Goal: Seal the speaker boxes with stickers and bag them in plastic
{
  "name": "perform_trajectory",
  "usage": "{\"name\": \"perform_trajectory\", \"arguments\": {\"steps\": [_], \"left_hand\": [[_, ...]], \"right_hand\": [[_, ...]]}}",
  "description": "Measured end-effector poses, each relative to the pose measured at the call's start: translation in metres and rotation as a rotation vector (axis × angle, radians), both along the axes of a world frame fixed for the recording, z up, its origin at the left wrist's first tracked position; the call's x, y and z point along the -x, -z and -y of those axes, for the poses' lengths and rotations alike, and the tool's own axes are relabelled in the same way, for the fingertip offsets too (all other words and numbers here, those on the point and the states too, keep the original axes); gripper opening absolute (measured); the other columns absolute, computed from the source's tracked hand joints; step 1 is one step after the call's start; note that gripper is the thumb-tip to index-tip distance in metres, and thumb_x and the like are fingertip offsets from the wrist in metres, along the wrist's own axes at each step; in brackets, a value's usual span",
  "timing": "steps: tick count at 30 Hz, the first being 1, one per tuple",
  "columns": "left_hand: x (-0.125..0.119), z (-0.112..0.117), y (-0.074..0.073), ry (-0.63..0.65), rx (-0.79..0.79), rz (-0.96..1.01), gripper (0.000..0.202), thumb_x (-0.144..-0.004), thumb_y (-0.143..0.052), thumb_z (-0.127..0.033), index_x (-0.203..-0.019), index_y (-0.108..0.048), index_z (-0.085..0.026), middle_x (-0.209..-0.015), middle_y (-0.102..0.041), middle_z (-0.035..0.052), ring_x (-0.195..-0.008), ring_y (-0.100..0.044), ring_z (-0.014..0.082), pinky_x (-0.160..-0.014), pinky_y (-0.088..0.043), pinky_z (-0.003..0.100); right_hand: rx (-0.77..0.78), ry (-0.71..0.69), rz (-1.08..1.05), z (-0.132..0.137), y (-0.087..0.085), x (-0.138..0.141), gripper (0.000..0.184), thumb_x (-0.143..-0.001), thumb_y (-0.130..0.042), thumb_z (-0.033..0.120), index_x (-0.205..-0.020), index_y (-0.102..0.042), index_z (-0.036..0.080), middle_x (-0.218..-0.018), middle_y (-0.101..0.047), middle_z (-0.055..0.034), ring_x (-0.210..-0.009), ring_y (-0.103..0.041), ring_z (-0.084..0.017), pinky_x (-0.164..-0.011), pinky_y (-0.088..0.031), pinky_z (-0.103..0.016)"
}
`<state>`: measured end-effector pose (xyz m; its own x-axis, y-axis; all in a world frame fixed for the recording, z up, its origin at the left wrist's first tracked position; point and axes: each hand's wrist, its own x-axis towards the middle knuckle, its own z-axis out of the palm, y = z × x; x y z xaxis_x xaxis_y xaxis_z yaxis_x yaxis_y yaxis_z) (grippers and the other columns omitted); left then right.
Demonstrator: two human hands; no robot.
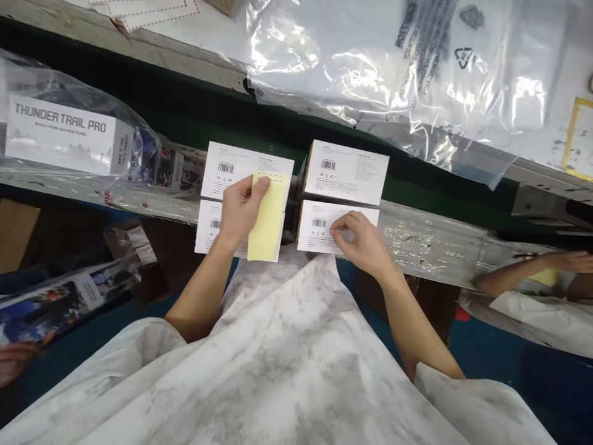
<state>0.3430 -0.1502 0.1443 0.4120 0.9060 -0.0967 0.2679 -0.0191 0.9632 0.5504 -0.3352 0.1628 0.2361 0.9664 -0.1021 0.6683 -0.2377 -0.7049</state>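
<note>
My left hand point(239, 211) is closed on a yellow sheet of stickers point(265, 227), thumb on top, with a row of small pale labels near its upper end. The sheet hangs over two white printed boxes on the left, the upper left box point(245, 162) and the lower left box point(204, 232). My right hand point(364, 242) is over the lower right box point(317, 232), thumb and forefinger pinched together beside its print; anything between them is too small to make out. Behind it lies the upper right box point(347, 179), barcode side up.
Plastic-wrapped "Thunder Trail Pro" boxes point(60, 133) lie at the left on the dark green belt. Clear plastic bags point(393, 68) hang over the raised shelf's edge. Another person's hand point(21, 358) holds a wrapped package point(69, 300) at lower left; a co-worker's arm point(519, 275) shows at right.
</note>
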Motion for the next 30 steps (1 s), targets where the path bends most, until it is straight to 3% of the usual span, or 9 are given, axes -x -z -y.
{"name": "perform_trajectory", "arguments": {"steps": [7,15,23,27,30], "left_hand": [[0.013,-0.002,0.017,-0.056,-0.013,0.029,0.051,-0.089,-0.070,-0.066,-0.071,-0.062,-0.019,-0.068,-0.057,0.0012,-0.063,-0.054,0.0142,-0.050,-0.037,0.024],[0.013,-0.002,0.014,-0.050,-0.008,0.033,0.052,-0.088,-0.068,-0.069,-0.073,-0.062,-0.020,-0.069,-0.060,0.0026,-0.067,-0.061,0.0164,-0.050,-0.041,0.023],[0.014,-0.002,0.017,-0.052,0.026,0.046,0.047,-0.091,-0.069,-0.064,-0.075,-0.063,-0.020,-0.071,-0.060,0.0032,-0.069,-0.062,0.0174,-0.053,-0.041,0.025],[0.014,-0.001,0.013,-0.045,0.048,0.064,0.047,-0.091,-0.070,-0.063,-0.075,-0.063,-0.019,-0.071,-0.060,0.0030,-0.068,-0.061,0.0173,-0.053,-0.040,0.025],[0.015,0.006,0.004,-0.006,0.087,0.048,0.049,-0.089,-0.070,-0.064,-0.073,-0.063,-0.019,-0.068,-0.059,0.0025,-0.063,-0.057,0.0163,-0.051,-0.039,0.025]], "right_hand": [[0.055,-0.128,0.116,0.002,0.012,0.001,0.013,-0.101,-0.052,0.022,-0.098,-0.064,0.024,-0.100,-0.066,-0.0102,-0.098,-0.057,-0.031,-0.086,-0.046,-0.048],[0.026,-0.150,0.242,0.003,0.022,0.002,0.011,-0.101,-0.051,0.023,-0.099,-0.062,0.023,-0.100,-0.065,-0.0108,-0.095,-0.054,-0.031,-0.081,-0.043,-0.046],[0.041,-0.149,0.212,0.001,0.022,0.003,0.010,-0.101,-0.050,0.022,-0.098,-0.060,0.023,-0.100,-0.065,-0.0111,-0.095,-0.053,-0.031,-0.081,-0.043,-0.046],[0.058,-0.085,0.214,0.000,0.022,0.001,0.006,-0.096,-0.055,0.022,-0.102,-0.057,0.023,-0.100,-0.063,-0.0107,-0.095,-0.055,-0.031,-0.081,-0.044,-0.046],[0.086,0.023,0.109,-0.003,0.012,0.001,0.021,-0.090,-0.064,0.023,-0.109,-0.055,0.023,-0.098,-0.061,-0.0081,-0.088,-0.058,-0.028,-0.076,-0.048,-0.042]]}}
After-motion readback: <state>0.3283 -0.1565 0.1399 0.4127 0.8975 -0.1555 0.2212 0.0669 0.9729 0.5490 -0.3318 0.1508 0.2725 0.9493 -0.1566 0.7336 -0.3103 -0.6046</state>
